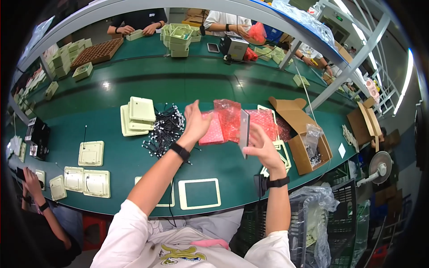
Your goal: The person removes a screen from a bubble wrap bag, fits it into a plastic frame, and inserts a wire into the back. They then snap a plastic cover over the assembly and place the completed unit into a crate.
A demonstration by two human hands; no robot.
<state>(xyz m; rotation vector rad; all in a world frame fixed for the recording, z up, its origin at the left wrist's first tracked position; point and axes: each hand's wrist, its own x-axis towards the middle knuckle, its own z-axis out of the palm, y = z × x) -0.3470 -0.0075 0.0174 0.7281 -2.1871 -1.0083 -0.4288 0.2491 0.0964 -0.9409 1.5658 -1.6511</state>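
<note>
My left hand (195, 121) is raised over the green table, fingers apart, touching a pink bubble-wrap bag (228, 117) that stands upright between my hands. My right hand (261, 144) grips a thin flat panel (244, 131) held on edge beside that bag. More pink bubble bags (264, 119) lie flat on the table behind. A heap of small black parts with white tips (166, 129) sits left of my left hand. Both wrists wear black bands.
Pale green square plates are stacked (137, 115) and spread (91, 153) at left; a square frame (199, 194) lies near the front edge. An open cardboard box (300, 134) with a clear bag stands right. Other people work across the table and at lower left (33, 187).
</note>
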